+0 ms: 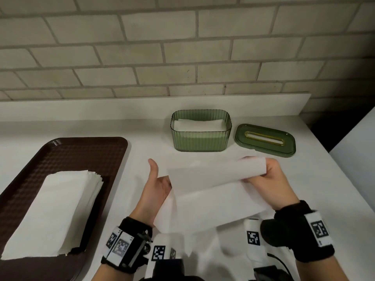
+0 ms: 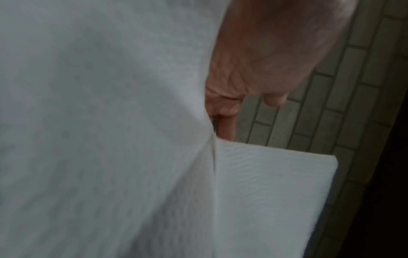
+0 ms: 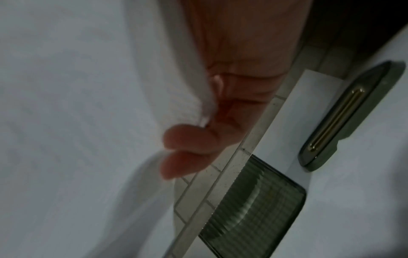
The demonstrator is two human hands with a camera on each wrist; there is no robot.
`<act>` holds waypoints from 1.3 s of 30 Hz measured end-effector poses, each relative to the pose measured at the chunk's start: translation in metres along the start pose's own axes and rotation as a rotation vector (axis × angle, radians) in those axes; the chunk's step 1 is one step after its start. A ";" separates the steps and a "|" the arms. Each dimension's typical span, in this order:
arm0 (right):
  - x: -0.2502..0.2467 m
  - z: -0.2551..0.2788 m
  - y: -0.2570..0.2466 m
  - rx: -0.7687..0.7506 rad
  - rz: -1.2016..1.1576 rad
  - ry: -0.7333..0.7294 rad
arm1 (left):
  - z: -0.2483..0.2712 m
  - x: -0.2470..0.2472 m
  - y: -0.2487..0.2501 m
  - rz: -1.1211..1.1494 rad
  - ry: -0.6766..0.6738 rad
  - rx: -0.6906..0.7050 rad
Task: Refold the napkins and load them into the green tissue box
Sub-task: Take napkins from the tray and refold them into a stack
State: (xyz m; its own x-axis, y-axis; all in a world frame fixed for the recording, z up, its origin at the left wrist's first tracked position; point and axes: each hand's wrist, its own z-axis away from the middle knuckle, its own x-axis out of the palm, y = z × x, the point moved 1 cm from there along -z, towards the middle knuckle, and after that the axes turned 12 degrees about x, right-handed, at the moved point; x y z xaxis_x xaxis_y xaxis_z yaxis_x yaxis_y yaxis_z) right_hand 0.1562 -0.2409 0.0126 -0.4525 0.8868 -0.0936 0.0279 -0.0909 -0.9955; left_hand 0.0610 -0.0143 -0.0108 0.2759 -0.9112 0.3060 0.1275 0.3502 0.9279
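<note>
I hold a white napkin point(image 1: 213, 189) in the air over the counter, its top flap partly folded over. My right hand point(image 1: 269, 175) grips its right end with curled fingers point(image 3: 187, 139). My left hand point(image 1: 158, 183) is at the napkin's left end, thumb raised clear of the paper; the fingers lie behind the sheet, mostly hidden. In the left wrist view the napkin point(image 2: 99, 122) covers most of the picture beside the left palm point(image 2: 264, 52). The green tissue box point(image 1: 200, 138) stands open behind, with folded napkins point(image 1: 199, 124) inside. A stack of napkins point(image 1: 54, 209) lies on the left.
The stack sits on a brown tray point(image 1: 60, 151) at the counter's left. The green lid point(image 1: 264, 140) with a gold-rimmed slot lies right of the box. A brick wall point(image 1: 182, 47) runs behind the counter. The counter's right edge point(image 1: 324, 147) drops off beside the lid.
</note>
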 end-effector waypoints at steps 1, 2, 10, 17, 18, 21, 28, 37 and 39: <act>0.000 0.000 0.001 -0.001 0.059 0.000 | -0.002 -0.001 0.000 -0.015 -0.069 -0.028; 0.000 -0.001 0.001 -0.010 0.099 -0.005 | -0.003 -0.001 0.002 -0.087 -0.154 -0.032; 0.009 -0.014 0.000 0.014 -0.112 0.105 | -0.007 0.006 0.005 -0.380 -0.338 0.226; 0.002 -0.015 0.011 0.155 -0.224 0.154 | -0.010 0.007 0.015 -0.370 -0.148 0.370; 0.004 -0.015 0.010 0.149 -0.217 0.116 | -0.012 0.007 0.016 -0.384 -0.146 0.388; 0.007 -0.016 0.000 0.084 -0.197 -0.032 | -0.022 0.002 0.022 -0.431 -0.071 0.424; 0.004 -0.022 -0.048 -0.007 -0.180 -0.497 | -0.035 -0.012 0.036 -0.588 -0.084 0.580; 0.020 -0.050 -0.074 -0.220 0.309 -0.343 | -0.016 0.020 0.051 -0.216 -0.230 0.609; 0.024 -0.054 -0.067 -0.240 0.383 -0.212 | -0.014 0.021 0.052 -0.142 -0.234 0.511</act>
State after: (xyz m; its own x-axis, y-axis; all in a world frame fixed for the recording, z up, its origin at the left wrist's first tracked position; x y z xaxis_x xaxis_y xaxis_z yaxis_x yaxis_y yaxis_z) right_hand 0.1914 -0.1889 0.0761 -0.5402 0.6963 -0.4726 0.4206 -0.2630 -0.8683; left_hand 0.0864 -0.0125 0.0415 0.0646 -0.9857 0.1555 -0.3446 0.1242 0.9305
